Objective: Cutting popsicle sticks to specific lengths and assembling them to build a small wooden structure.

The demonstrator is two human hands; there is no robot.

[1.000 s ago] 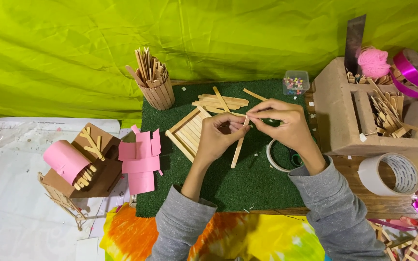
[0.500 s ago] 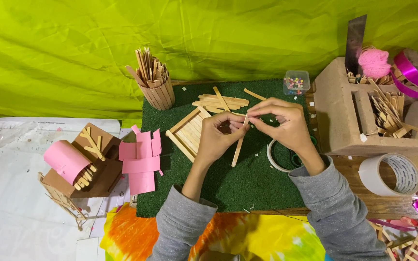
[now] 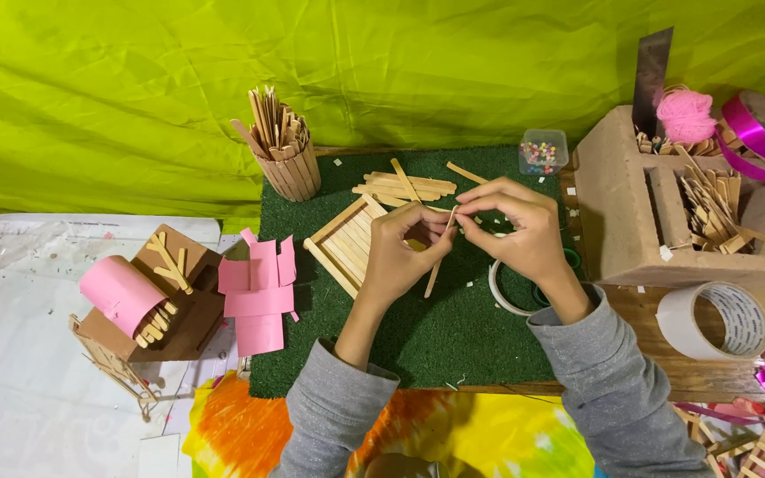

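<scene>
Head view. The left hand (image 3: 400,257) and right hand (image 3: 511,226) meet above the green mat (image 3: 418,336). The fingers of both hands are closed in a pinch on one thin wooden stick (image 3: 440,257), which slants downward from the fingertips over the mat. The stick lies just right of the stick panel (image 3: 347,243), a square frame already filled with parallel sticks and resting flat on the mat.

Behind the hands lies a loose stick pile (image 3: 405,186). A stick-built cup (image 3: 285,159) holds further sticks upright. A bead box (image 3: 542,152) stands near the mat's far right corner. A tape ring (image 3: 502,288) lies beneath the right wrist.

Judgement: the panel appears assembled; the held stick is not yet attached, and many loose sticks remain unused.
</scene>
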